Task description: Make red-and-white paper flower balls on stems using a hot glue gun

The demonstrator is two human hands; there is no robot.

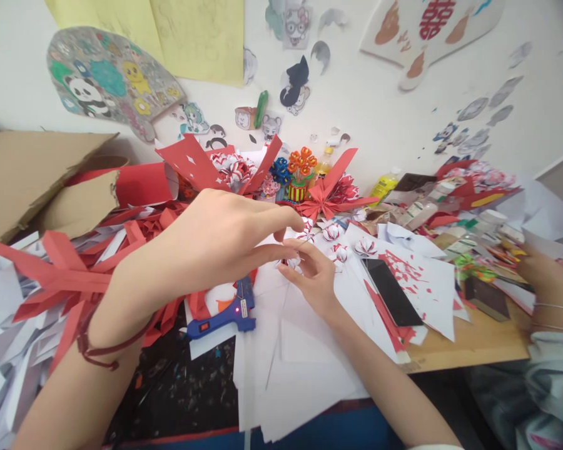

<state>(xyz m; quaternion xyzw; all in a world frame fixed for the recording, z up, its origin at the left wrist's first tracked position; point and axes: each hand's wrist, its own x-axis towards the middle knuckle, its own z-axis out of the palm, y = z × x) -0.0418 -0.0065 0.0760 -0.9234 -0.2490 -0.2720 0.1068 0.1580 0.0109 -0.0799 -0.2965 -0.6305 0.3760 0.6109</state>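
Note:
A small red-and-white paper flower [291, 262] is partly hidden between my hands, above the white sheets. The thumb and fingers of my right hand [316, 281] close round it from below. Over it, my left hand [225, 234] is bent with its fingertips drawn together; its thumb tip meets the right fingers, and what it pinches is too small to make out. A thin dark line [276, 337] runs down below the flower. Similar paper flowers [366, 247] lie just beyond the hands. To the left of the sheets rests a blue glue gun [223, 319], its light on.
White sheets [304, 375] cover the table's middle. A black phone [392, 292] lies at right, near red scraps. Folded red paper strips [60, 275] pile up at left beside cardboard [37, 175]. Another person's hand [547, 272] is at the far right. Bottles and finished flowers line the wall.

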